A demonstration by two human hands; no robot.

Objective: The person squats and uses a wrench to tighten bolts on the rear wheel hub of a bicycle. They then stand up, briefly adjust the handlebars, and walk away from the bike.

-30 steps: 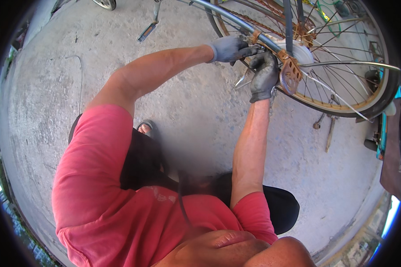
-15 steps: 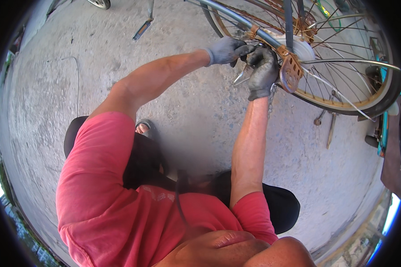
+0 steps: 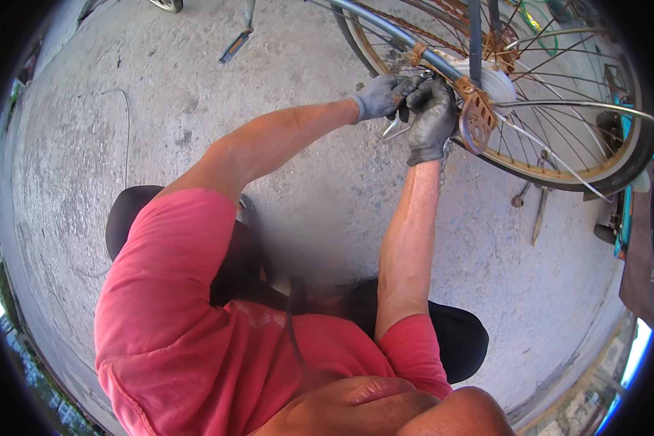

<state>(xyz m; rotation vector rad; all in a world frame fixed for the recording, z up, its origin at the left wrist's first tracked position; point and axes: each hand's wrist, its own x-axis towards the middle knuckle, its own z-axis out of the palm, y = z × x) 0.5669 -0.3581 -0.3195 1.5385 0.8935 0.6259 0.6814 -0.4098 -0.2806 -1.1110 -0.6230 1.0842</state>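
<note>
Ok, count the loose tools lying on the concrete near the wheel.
2: a wrench and a long flat tool lie side by side below the wheel rim. Others may hide behind the wheel.

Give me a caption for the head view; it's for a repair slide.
Two gloved hands, left hand and right hand, work at a rusty bicycle wheel's hub above concrete ground.

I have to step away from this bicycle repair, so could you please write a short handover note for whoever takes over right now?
Left hand: gloved, gripping at the metal frame tube beside the hub.
Right hand: gloved, closed around a metal tool at the rear wheel hub, next to the rusty bracket.
More tools lie on the concrete below the wheel.
Done: cannot tell how far the fastener has turned.
Left: the wheel is still mounted in the frame; work at the hub is unfinished.
</note>
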